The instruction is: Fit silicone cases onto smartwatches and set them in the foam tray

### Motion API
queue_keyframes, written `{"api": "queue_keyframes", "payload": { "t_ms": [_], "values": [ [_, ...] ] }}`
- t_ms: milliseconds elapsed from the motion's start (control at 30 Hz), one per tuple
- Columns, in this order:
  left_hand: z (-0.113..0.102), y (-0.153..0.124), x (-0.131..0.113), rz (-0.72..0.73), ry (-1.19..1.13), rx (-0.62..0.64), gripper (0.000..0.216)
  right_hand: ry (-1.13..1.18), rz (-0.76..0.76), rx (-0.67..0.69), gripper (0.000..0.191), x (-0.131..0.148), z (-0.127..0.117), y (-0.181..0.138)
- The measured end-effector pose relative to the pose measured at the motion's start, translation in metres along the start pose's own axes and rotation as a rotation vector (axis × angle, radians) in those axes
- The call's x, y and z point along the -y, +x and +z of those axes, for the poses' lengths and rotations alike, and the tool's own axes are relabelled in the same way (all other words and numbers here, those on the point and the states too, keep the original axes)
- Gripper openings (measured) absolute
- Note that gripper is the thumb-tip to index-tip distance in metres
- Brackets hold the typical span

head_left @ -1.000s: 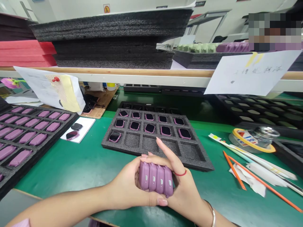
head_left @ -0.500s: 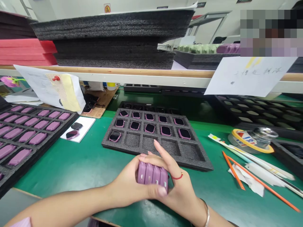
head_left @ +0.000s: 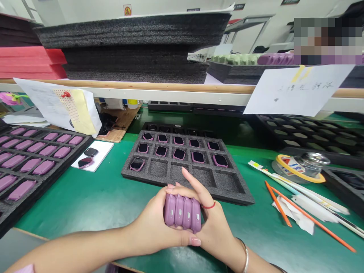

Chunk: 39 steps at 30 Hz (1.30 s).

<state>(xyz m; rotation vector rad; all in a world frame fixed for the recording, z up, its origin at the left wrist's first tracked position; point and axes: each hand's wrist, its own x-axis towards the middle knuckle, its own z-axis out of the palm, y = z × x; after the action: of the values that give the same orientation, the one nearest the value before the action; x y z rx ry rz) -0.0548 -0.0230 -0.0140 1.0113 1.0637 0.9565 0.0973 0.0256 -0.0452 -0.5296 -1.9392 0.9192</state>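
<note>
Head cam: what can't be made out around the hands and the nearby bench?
Head view:
- Undersides of the four purple pieces: hidden by the left hand and right hand.
- Black items: partly covered by the hanging paper sheet.
- Writing on the white sign: too blurred to read.
- Upper right: a pixelated patch hides what lies there.

A black foam tray [head_left: 157, 168] of watches lay on the green tabletop [head_left: 85, 201], with two orange sticks [head_left: 309, 217] nearby. Yellow-rimmed tape [head_left: 284, 163] circled a glass jar [head_left: 314, 161]. Dark foam sheets [head_left: 133, 38] sat stacked on a shelf [head_left: 127, 86] above, a paper sign [head_left: 298, 91] hanging from it.
</note>
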Motion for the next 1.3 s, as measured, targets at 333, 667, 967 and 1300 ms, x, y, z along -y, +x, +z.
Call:
{"api": "queue_keyframes", "payload": {
  "t_ms": [333,667,967,1300],
  "values": [
    [0.000,-0.001,0.002,0.051,0.016,-0.066,0.065,-0.044,-0.033,0.065,0.078,0.001,-0.001,-0.001],
    [-0.008,-0.003,0.003,0.017,-0.066,-0.053,0.074,-0.526,0.279,-0.210,0.047,0.014,-0.104,0.012],
    [-0.009,-0.002,0.004,0.034,-0.002,-0.061,0.072,-1.299,1.110,0.105,0.040,-0.024,-0.168,0.004],
    [-0.013,0.002,0.018,-0.030,0.152,0.056,0.084,-1.279,1.137,0.095,0.023,-0.037,-0.173,-0.009]
  ]
}}
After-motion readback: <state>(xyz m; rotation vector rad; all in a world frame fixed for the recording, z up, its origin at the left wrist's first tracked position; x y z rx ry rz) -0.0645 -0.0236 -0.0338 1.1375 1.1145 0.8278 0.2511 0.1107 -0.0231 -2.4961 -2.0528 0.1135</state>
